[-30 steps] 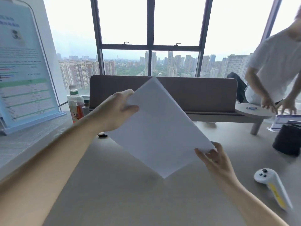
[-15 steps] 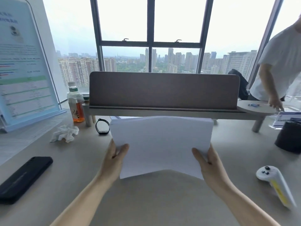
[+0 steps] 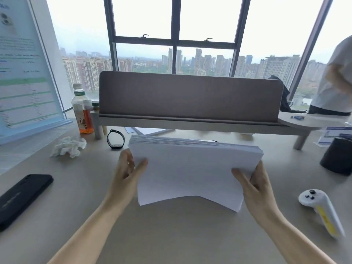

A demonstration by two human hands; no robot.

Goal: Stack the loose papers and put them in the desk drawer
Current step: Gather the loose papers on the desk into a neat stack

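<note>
A stack of white papers (image 3: pixel 190 168) is held above the middle of the beige desk (image 3: pixel 171 235), its long edges level and its near edge sagging. My left hand (image 3: pixel 127 174) grips the stack's left side, thumb on top. My right hand (image 3: pixel 253 183) grips the right side, thumb on top as well. Another sheet (image 3: pixel 150 130) lies flat under the raised shelf behind the stack. No drawer is in view.
A black phone (image 3: pixel 21 197) lies at the left, with a crumpled tissue (image 3: pixel 68 145), a watch (image 3: pixel 115 139) and a drink bottle (image 3: pixel 82 111) farther back. A white controller (image 3: pixel 322 208) and a black pouch (image 3: pixel 337 155) sit at the right. A person (image 3: pixel 333 79) stands far right.
The papers swung from a tilted diamond held high down to a level stack lower over the desk. My left hand dropped from the top corner to the left side.
</note>
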